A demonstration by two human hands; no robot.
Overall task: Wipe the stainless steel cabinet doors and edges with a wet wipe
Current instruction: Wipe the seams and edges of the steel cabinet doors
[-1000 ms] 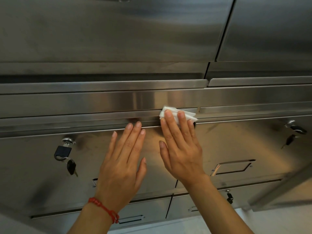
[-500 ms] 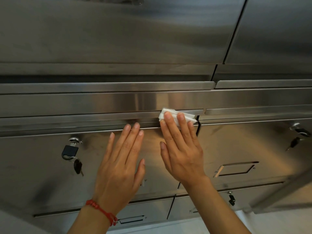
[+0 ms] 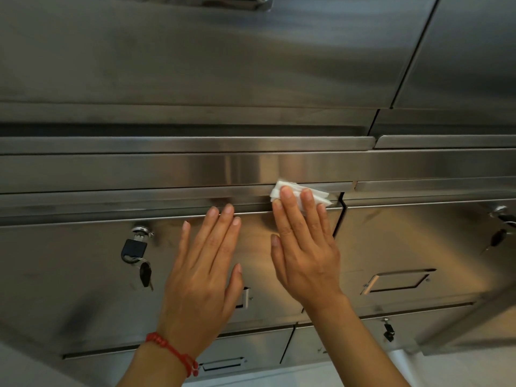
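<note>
Head view: mid-task, judging by position. Right hand [image 3: 304,247], fingers straight and together, pressing wet wipe [image 3: 300,195] onto top edge [image 3: 167,201] of cabinet door [image 3: 69,261], at 12 o'clock. Left hand [image 3: 203,269] flat, fingers loosely spread. Door faces likely left.

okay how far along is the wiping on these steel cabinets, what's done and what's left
Done: nothing can be confirmed; the steel shows no clear wiped track. In hand: the right hand presses the folded wet wipe with straight fingers on the top edge of the door, near its right corner, while the left hand rests flat on the door. Left, probably: door faces, upper panels, lower drawers.
</note>
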